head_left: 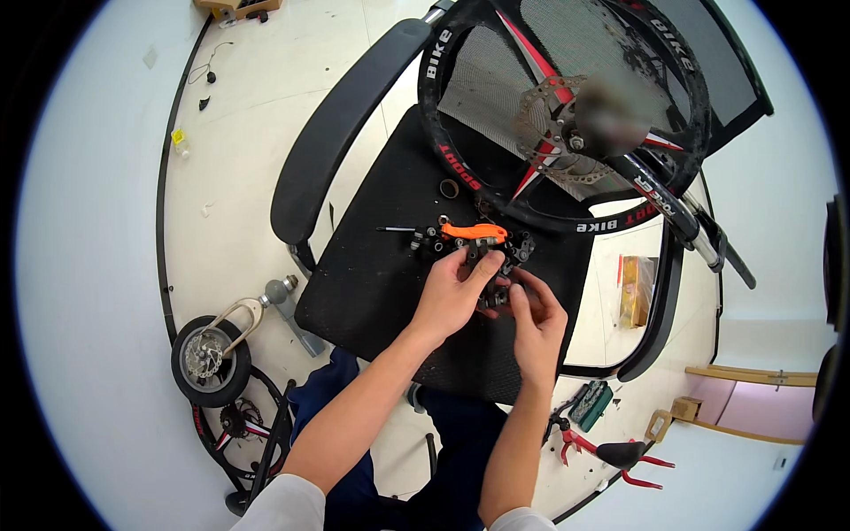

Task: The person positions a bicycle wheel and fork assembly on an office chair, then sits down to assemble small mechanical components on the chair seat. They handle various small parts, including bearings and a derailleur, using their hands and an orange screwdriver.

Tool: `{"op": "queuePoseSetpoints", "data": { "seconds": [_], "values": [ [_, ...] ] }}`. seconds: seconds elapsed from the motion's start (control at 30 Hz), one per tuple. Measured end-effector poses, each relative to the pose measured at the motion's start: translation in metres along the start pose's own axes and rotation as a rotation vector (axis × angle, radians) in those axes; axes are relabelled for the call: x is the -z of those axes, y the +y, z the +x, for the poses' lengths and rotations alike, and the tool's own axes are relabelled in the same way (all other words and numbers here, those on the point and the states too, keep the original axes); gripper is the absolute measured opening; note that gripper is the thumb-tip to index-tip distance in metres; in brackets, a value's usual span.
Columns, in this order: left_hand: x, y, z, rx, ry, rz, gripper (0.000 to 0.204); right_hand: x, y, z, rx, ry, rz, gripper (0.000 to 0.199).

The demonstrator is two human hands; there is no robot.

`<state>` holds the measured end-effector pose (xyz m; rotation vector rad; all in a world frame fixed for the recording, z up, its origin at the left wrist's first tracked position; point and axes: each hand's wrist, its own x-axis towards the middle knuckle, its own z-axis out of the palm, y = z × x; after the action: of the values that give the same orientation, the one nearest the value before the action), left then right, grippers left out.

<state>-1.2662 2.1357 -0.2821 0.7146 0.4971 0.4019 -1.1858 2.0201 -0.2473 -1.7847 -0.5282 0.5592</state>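
My left hand (453, 290) is closed, thumb and fingers pinching a dark metal bicycle part (481, 251) over the seat of a black chair (372, 292). My right hand (538, 326) is closed beside it, its fingertips on the lower end of a black mechanical piece (494, 299). Whether the two pieces are joined I cannot tell, as my fingers cover the middle. Just beyond my fingers lies an orange object (474, 232), its kind unclear. Several small black parts (428, 237) surround it. A thin rod (394, 229) points left, and a ring (449, 188) lies farther back.
A black bicycle wheel (432, 106) with a brake disc (540, 115) and a fork (664, 196) leans on the chair back. The armrest (341, 133) rises at left. On the floor are a small wheel (188, 382), a green case (591, 405) and a red frame (580, 441).
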Motion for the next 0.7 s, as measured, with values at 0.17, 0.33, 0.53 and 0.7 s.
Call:
{"op": "queuePoseSetpoints", "data": {
  "seconds": [0.17,0.33,0.53,0.7],
  "values": [
    [-0.004,-0.004,0.000,-0.055,-0.026,0.033,0.034,0.001,0.008,0.000,0.016,0.069,0.090,0.022],
    [-0.004,0.005,-0.002,0.082,0.012,0.025,0.032,0.005,0.026,0.004,0.028,-0.046,0.413,0.022],
    [-0.004,-0.002,-0.001,0.094,-0.071,0.058,0.033,0.001,0.020,0.009,0.019,-0.052,0.529,0.031],
    [-0.010,-0.008,-0.001,0.005,-0.068,0.084,0.051,0.009,0.029,0.010,-0.031,-0.060,0.465,0.034]
  ]
}}
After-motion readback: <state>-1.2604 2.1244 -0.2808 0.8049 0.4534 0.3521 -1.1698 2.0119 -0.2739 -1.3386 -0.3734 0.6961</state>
